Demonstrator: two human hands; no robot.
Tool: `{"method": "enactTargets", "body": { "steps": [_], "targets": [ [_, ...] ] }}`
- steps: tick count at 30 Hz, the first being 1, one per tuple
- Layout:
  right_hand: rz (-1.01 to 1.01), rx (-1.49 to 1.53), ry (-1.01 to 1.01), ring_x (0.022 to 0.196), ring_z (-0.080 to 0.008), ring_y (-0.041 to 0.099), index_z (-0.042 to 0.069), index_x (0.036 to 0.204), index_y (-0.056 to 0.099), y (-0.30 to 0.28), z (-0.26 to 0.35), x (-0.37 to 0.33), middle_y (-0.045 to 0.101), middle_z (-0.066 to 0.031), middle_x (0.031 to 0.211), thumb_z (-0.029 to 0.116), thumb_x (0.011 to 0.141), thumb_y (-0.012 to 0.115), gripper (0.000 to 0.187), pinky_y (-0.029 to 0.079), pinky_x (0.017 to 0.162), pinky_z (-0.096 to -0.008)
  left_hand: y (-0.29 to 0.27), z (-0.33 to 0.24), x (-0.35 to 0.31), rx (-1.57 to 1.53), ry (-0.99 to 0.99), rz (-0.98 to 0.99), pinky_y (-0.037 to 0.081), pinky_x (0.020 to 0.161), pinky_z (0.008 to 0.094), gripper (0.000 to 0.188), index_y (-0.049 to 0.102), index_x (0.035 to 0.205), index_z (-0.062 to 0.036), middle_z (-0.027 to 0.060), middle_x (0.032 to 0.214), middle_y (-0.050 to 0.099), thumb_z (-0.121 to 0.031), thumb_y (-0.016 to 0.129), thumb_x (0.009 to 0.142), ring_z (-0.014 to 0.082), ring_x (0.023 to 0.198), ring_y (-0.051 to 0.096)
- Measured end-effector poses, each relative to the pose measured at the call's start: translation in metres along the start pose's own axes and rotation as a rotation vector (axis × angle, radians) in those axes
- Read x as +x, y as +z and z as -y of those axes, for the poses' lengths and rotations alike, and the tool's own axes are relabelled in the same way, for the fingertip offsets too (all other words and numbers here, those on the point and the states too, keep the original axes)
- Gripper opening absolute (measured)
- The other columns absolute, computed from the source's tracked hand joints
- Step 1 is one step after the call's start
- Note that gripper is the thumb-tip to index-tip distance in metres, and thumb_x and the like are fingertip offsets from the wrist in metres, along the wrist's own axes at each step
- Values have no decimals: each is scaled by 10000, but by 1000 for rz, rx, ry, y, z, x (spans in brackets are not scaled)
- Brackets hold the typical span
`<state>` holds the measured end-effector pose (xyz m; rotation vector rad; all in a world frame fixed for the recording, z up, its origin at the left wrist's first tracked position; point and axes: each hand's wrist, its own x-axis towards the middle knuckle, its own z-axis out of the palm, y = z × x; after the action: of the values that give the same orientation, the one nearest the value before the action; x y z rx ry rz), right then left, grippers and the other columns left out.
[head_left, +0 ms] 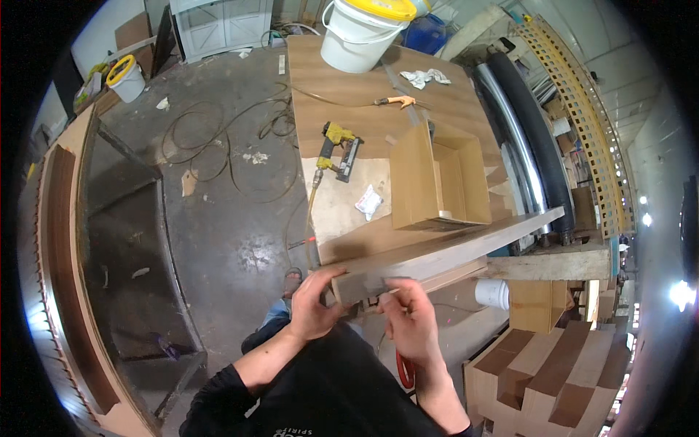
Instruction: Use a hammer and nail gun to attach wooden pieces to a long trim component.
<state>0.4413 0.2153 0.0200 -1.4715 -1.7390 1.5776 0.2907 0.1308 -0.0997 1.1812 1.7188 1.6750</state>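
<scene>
A long pale wooden board (466, 244) lies across the near edge of the worktable, running from my body toward the far right. My left hand (314, 307) is closed round its near left end, fingers over the top edge and thumb below. Beside it, my right hand (412, 317) is bent into a pinch at the board's near side. A dark grey blurred patch shows at those fingertips, and what they hold cannot be made out. Beyond the board stand an open cardboard box (415, 182), a yellow and black nail gun (338, 151) and a small white packet (369, 202).
An orange-handled air blow gun (397, 101), a crumpled white cloth (424, 79) and a white bucket (357, 36) with a yellow lid sit farther back on the table. A hose (196, 149) coils on the floor at left. Stacked cartons (546, 375) stand at lower right.
</scene>
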Motion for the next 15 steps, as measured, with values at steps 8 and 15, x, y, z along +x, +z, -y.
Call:
{"method": "enactTargets", "body": {
  "steps": [8, 15],
  "targets": [
    [201, -232, -146, 710, -143, 637, 7, 1185, 621, 21, 15, -13, 702, -117, 906, 128, 980, 628, 238, 506, 614, -289, -2, 6, -1, 4, -20, 7, 528, 923, 391, 584, 638, 1217, -56, 144, 1173, 686, -88, 854, 675, 341, 1091, 658],
    [596, -353, -73, 948, -298, 709, 90, 1186, 675, 44, 25, -25, 722, -143, 1013, 202, 949, 670, 263, 552, 826, -391, -3, 3, -3, 9, -119, 47, 524, 922, 381, 599, 642, 1228, -74, 138, 1183, 686, -110, 862, 673, 334, 1094, 654]
  ]
}}
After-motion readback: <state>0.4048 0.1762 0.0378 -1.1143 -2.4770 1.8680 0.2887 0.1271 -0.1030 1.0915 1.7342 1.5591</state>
